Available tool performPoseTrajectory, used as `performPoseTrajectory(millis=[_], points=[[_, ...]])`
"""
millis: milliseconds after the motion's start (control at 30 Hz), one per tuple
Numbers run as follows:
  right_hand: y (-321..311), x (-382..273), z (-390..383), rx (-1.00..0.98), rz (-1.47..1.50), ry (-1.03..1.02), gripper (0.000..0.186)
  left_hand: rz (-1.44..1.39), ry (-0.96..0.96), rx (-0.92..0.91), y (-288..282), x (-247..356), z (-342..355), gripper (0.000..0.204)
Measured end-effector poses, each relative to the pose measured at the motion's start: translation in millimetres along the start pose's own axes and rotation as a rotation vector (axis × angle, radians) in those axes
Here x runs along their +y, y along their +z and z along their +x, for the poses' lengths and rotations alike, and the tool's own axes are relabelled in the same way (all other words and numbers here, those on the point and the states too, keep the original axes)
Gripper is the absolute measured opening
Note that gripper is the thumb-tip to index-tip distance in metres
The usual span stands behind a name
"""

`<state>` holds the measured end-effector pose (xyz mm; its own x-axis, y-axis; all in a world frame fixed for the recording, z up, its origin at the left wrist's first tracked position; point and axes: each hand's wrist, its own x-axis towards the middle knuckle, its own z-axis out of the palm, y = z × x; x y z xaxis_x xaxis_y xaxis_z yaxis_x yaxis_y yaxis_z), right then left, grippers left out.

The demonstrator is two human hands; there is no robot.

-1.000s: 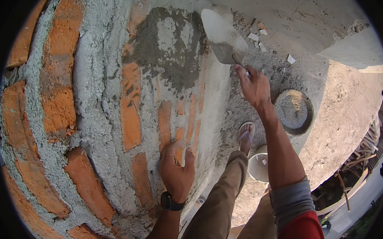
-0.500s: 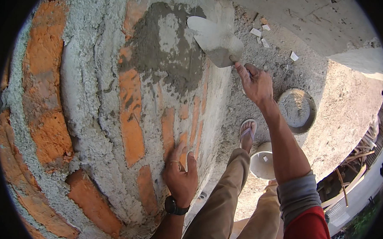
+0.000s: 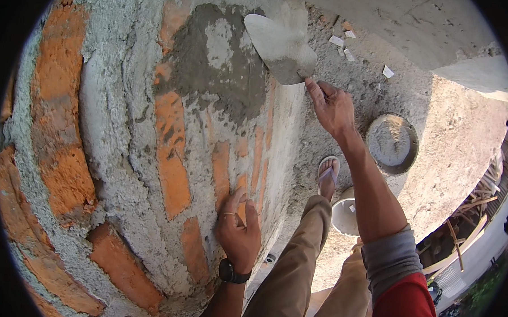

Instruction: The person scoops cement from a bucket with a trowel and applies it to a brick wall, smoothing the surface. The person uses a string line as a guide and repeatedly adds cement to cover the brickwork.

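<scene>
"In the head view, where's your trowel?"

"My trowel (image 3: 282,53) is just past twelve o'clock, its blade overlapping the right edge of the wet mortar patch (image 3: 212,77), which sits around eleven. I can't tell whether steel and mortar touch."

"And your fingers?"

"My right hand (image 3: 334,108), at two o'clock, has its fingers wrapped around the handle, thumb up near the blade. My left hand (image 3: 240,229), towards six, holds nothing: fingers bent, thumb apart from them, seemingly braced by the bare brick (image 3: 241,200)."

"How would you work that patch well?"

"I'd lay the blade almost flat, its leading edge slightly raised, and draw it with even pressure. Too steep, I think, and it would dig in. I'd feather the ragged lower border and mind the pale spot (image 3: 219,42) inside the patch, where the coat looks thin."

"Anything underfoot?"

"A round basin (image 3: 411,157) near three o'clock and a bucket (image 3: 345,220) near four. I'd plant my feet clear of both."
</scene>
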<state>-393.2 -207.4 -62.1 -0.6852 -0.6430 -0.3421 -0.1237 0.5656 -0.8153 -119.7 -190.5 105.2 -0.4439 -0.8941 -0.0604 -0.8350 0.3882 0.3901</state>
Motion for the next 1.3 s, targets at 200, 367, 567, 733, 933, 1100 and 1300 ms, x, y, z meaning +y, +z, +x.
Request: performPoseTrajectory(millis=[200,367,567,733,933,1100,1300], points=[[3,22,-63,-0.126,0.034,-0.038,0.062,-0.064,-0.037,0.014,0,6,3,0.028],[7,71,-138,-0.149,0.112,0.286,0.059,-0.089,-0.087,0.026,-2,12,0,0.026],[-43,158,-203,-0.072,-0.201,0.584,0.052,-0.038,0.07,0.039,3,5,-6,0.024],[-105,206,-208,-0.16,-0.341,0.721,0.045,0.07,0.217,0.011,6,-2,-15,0.022],[-142,234,-220,-0.129,-0.415,0.869,0.043,0.04,0.158,-0.006,7,-5,-24,0.019],[-124,293,-176,-0.049,-0.579,0.85,0.042,0.009,0.324,-0.065,18,-10,-26,0.017],[-80,353,-150,-0.076,0.017,0.83,0.044,-0.049,0.248,-0.142,21,-3,-44,0.016]])
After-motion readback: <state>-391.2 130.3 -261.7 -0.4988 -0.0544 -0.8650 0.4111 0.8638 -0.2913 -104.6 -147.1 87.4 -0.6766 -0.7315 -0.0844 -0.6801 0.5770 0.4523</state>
